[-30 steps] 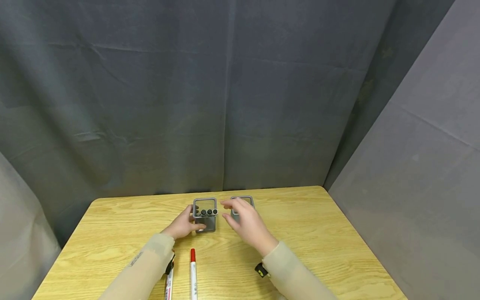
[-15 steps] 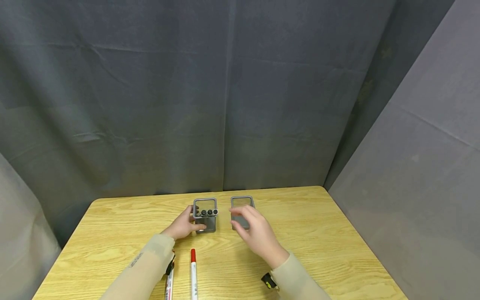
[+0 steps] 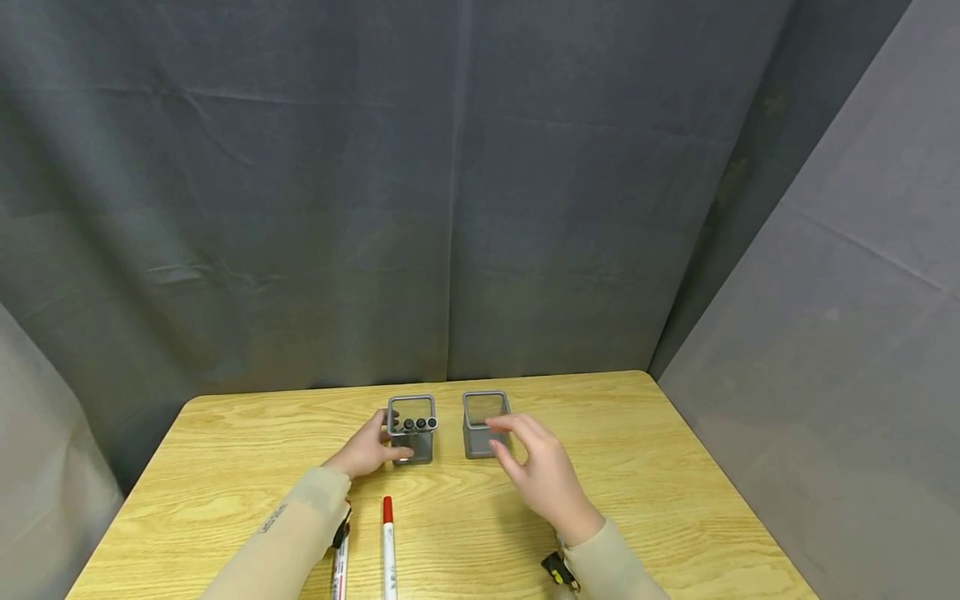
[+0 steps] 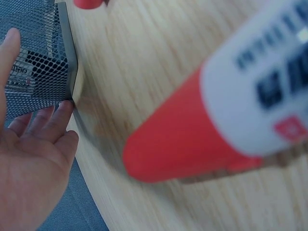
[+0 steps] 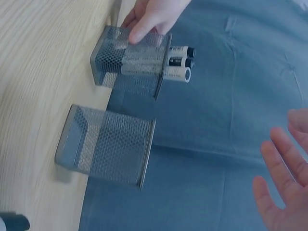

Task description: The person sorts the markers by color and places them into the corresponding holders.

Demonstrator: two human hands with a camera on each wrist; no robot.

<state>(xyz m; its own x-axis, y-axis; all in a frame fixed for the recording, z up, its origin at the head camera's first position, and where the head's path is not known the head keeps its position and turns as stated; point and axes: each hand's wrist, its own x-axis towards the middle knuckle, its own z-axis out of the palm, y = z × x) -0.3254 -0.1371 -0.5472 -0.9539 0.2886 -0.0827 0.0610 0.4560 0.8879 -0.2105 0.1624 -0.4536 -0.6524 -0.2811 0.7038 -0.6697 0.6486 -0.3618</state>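
My left hand (image 3: 369,448) grips a grey metal-mesh pen holder (image 3: 422,450) standing upright near the table's far edge. Its thumb lies on the near face and its fingers reach round the far side. Several markers (image 5: 179,62) with dark ends lean inside, their tops showing over the rim. A second mesh pen holder (image 3: 476,442) stands to the right with nothing showing in it. Just right of and in front of that one, my right hand (image 3: 549,482) hovers with fingers loosely bent, thumb and fingertips apart, holding nothing.
A white marker with a red cap (image 3: 388,546) lies on the wooden table (image 3: 637,483) in front of the holders. Another white marker (image 3: 340,571) lies partly under my left forearm. A dark-tipped thing (image 5: 15,222) shows at a corner of the right wrist view. Grey curtains (image 3: 337,208) hang behind.
My right hand has moved right and toward me, from between the two pen holders to beside the second one, uncovering it. My left hand stays on its holder.
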